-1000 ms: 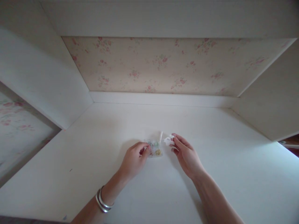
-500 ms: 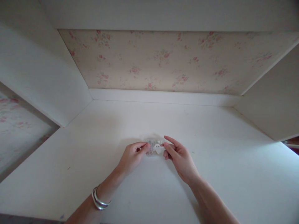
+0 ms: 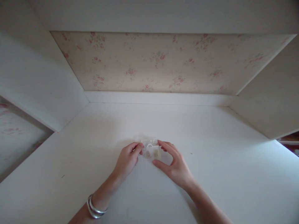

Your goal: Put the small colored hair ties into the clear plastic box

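Note:
A small clear plastic bag is at the middle of the white desktop. Inside it shows a white piece with a rounded top, and some small contents too blurred to name. My left hand pinches the bag's left edge between thumb and fingers; silver bangles circle that wrist. At the bag's right side is my right hand, its thumb and fingers spread apart. Its thumb tip lies near the lower edge and its fingertips by the upper right corner. Whether they touch the plastic, I cannot tell.
The white desktop runs back to a low ledge below floral wallpaper. White panels stand at the left and right. A small dark speck lies on the left of the desktop.
My right hand has opened from a pinch on the white piece, its thumb dropping to the bag's lower edge. My left hand keeps its pinch. The whole view has shifted slightly.

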`<state>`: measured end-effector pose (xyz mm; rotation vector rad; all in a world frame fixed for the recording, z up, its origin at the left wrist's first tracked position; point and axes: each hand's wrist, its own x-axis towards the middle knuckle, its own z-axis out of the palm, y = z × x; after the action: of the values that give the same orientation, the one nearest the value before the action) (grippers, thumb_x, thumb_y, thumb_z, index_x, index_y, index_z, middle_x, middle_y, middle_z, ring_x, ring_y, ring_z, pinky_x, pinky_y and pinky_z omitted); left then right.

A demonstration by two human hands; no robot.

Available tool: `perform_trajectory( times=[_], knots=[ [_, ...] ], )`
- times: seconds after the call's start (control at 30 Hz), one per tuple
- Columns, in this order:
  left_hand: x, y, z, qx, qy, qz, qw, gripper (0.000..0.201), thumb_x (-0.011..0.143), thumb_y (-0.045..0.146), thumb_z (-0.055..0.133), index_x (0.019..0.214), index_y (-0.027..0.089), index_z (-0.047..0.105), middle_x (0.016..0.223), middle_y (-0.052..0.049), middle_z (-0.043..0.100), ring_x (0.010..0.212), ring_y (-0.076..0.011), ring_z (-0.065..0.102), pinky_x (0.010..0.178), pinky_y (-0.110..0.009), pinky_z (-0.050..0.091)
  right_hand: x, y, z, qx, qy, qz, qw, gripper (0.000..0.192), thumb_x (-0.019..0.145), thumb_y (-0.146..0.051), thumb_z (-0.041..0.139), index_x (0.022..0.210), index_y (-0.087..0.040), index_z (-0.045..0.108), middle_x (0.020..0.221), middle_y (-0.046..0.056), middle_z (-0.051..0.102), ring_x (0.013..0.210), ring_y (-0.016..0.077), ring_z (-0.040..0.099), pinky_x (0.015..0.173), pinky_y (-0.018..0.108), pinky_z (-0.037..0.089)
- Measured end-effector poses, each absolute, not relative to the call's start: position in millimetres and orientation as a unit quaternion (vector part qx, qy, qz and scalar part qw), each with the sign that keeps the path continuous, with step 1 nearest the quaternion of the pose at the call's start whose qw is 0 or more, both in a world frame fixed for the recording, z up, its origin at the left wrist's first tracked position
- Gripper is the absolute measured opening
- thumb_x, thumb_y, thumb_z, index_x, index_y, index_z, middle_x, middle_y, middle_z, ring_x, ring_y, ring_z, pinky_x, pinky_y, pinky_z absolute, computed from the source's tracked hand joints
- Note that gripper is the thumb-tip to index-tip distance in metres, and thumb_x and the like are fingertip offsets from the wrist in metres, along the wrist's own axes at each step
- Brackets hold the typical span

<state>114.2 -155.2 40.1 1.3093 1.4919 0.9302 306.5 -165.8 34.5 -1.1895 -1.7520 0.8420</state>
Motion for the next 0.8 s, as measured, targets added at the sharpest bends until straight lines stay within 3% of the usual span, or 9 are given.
perform_trajectory(
  times=[0.2, 0.43, 0.57, 0.7, 0.8],
  knots=[
    [113, -155, 41, 0.553, 0.625, 0.363, 0.415, 0.041, 0.083, 0.052, 0.045, 0.069, 0.017, 0.059, 0.048, 0.005, 0.047, 0.039, -0.0092, 0.042, 0.042, -0.020, 0.031, 307, -161, 28, -0.480, -0.720, 0.317, 0.389, 0.059, 0.074, -0.033, 0.071, 0.129, -0.027, 0.051, 0.120, 0.007, 0.056, 0.106, 0.0209, 0.053, 0.094, 0.037, 0.043],
    [113, -154, 40, 0.587, 0.640, 0.343, 0.357, 0.046, 0.085, 0.053, 0.042, 0.068, 0.016, 0.064, 0.051, 0.002, 0.054, 0.044, -0.0108, 0.045, 0.047, -0.021, 0.031, 308, -158, 17, -0.492, -0.739, 0.293, 0.356, 0.065, 0.074, -0.028, 0.071, 0.134, -0.028, 0.045, 0.102, 0.004, 0.055, 0.094, 0.0184, 0.055, 0.086, 0.034, 0.047],
    [113, -153, 39, 0.602, 0.638, 0.353, 0.326, 0.047, 0.086, 0.052, 0.042, 0.068, 0.016, 0.066, 0.058, 0.001, 0.059, 0.055, -0.0127, 0.050, 0.052, -0.021, 0.032, 307, -156, 14, -0.508, -0.738, 0.271, 0.351, 0.060, 0.076, -0.032, 0.068, 0.132, -0.026, 0.047, 0.099, 0.005, 0.055, 0.090, 0.0185, 0.055, 0.082, 0.033, 0.047],
    [112, -151, 33, 0.614, 0.633, 0.341, 0.325, 0.050, 0.086, 0.055, 0.041, 0.069, 0.015, 0.066, 0.058, 0.001, 0.059, 0.054, -0.0120, 0.050, 0.051, -0.021, 0.031, 305, -156, 18, -0.523, -0.745, 0.276, 0.309, 0.047, 0.075, -0.039, 0.068, 0.119, -0.025, 0.058, 0.092, 0.003, 0.056, 0.083, 0.0170, 0.054, 0.074, 0.030, 0.046],
    [111, -150, 26, 0.622, 0.634, 0.337, 0.311, 0.052, 0.086, 0.057, 0.040, 0.067, 0.016, 0.065, 0.055, 0.001, 0.058, 0.053, -0.0116, 0.050, 0.050, -0.021, 0.031, 304, -156, 18, -0.526, -0.745, 0.285, 0.294, 0.046, 0.075, -0.038, 0.068, 0.118, -0.025, 0.057, 0.084, 0.001, 0.055, 0.073, 0.0145, 0.052, 0.067, 0.028, 0.044]
  ],
)
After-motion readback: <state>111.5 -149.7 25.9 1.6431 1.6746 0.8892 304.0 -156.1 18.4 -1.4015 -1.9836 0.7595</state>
